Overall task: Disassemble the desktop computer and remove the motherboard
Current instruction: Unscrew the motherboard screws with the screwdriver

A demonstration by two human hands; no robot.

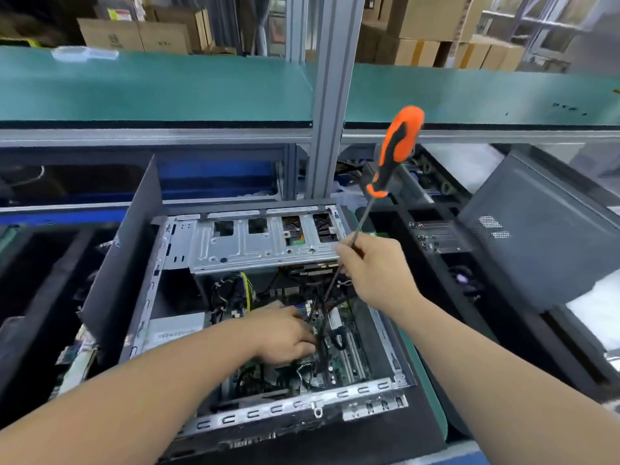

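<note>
Open computer case [268, 313] lies on its side on counter [426, 391], interior facing up. Motherboard [349, 357] sits inside on case floor, black cables [320, 330] draped over it. Left hand [285, 333] reaches into case, fingers curled among cables; exact grip hidden. Right hand [375, 266] pinches metal shaft of screwdriver [389, 169], orange-black handle up, tip down toward board.

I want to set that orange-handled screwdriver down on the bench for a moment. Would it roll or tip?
The screwdriver would probably roll: its thin shaft looks round, though the contoured handle may stop it soon. It likely feels top-heavy now, since the right hand pinches the shaft low with the bulky handle high above. Laid flat it should be stiff and stable; stood on end it would tip.
</note>
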